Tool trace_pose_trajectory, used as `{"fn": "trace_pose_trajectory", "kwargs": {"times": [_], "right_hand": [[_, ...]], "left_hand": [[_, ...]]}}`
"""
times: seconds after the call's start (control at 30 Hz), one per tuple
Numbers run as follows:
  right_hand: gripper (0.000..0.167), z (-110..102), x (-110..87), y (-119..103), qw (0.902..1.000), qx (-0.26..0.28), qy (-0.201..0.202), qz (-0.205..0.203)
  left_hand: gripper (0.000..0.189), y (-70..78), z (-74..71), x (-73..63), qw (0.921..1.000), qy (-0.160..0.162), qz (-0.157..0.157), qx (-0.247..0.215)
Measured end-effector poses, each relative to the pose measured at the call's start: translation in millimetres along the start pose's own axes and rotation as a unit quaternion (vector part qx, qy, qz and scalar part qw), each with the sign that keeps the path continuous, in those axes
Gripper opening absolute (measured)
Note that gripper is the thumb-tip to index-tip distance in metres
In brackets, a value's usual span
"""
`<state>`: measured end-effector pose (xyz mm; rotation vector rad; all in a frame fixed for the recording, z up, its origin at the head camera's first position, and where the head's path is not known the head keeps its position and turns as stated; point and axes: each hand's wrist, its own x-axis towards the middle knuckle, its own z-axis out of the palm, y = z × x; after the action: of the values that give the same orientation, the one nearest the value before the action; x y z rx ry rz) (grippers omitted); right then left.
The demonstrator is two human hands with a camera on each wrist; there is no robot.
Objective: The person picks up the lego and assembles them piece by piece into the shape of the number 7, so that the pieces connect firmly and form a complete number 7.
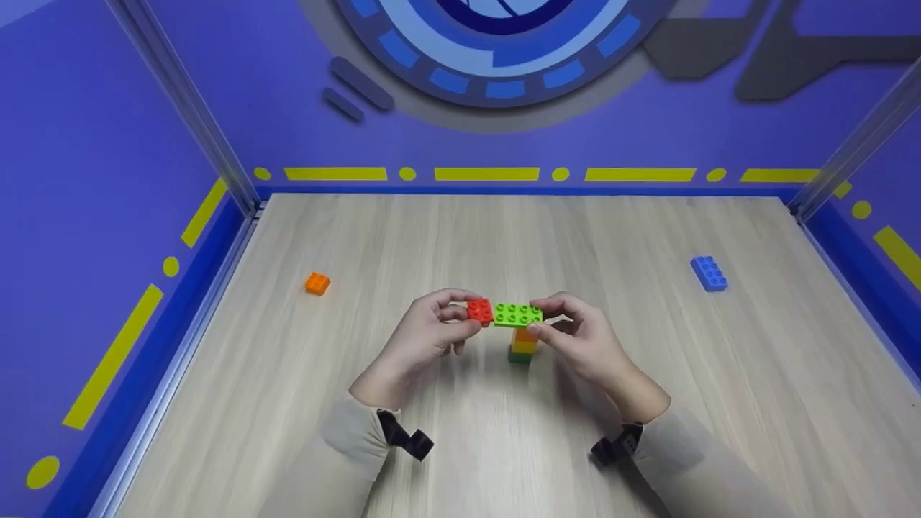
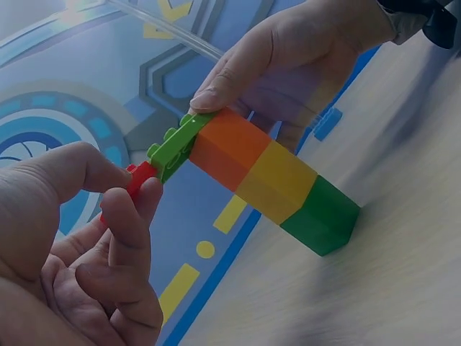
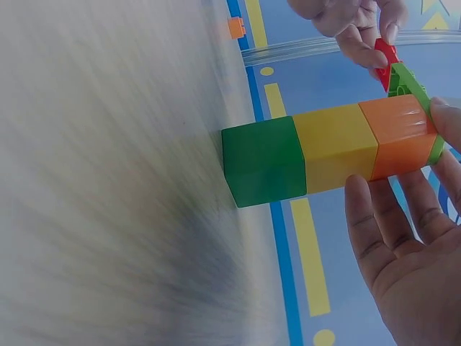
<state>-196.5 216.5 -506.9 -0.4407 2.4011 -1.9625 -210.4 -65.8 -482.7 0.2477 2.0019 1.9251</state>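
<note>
Between thumb and fingers, my left hand point(image 1: 429, 329) pinches a small red brick point(image 1: 480, 311). It sits right at the left end of a light green eight-stud brick point(image 1: 512, 314). My right hand point(image 1: 586, 337) grips the other end of that green brick, thumb in front and fingers behind. Beneath this end stands an upright tower of an orange brick point(image 2: 232, 150), a yellow brick point(image 2: 277, 182) and a dark green brick point(image 3: 263, 161) at the bottom. The light green brick juts out leftward from the tower's top. In the right wrist view, several right fingertips lie alongside the tower.
An orange brick point(image 1: 317, 283) lies at the left of the wooden table point(image 1: 460, 460). Toward the back right is a blue brick point(image 1: 709, 273). Blue printed walls point(image 1: 460, 151) enclose the table at the back and both sides.
</note>
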Motion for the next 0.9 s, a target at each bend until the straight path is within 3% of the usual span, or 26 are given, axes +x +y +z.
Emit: {"fn": "trace_pose_trajectory", "kwargs": {"times": [0.2,0.43,0.67,0.9], "right_hand": [[0.031,1,-0.9,2,0.9999,0.004,0.0,-0.012],[0.032,1,-0.4,1,0.9999,0.008,0.004,-0.008],[0.031,2,1.5,-1,0.9999,0.008,0.0,-0.012],[0.032,3,-1.8,1,0.9999,0.013,0.0,-0.005]], "left_hand": [[0.046,-4.6,7.0,-1.0,0.9993,0.006,0.017,0.032],[0.046,-5.9,13.0,0.1,0.9982,0.014,0.045,0.036],[0.05,-6.5,13.9,2.4,0.9982,0.016,0.041,0.041],[0.046,-8.4,16.0,2.6,0.9993,-0.004,0.03,0.019]]}}
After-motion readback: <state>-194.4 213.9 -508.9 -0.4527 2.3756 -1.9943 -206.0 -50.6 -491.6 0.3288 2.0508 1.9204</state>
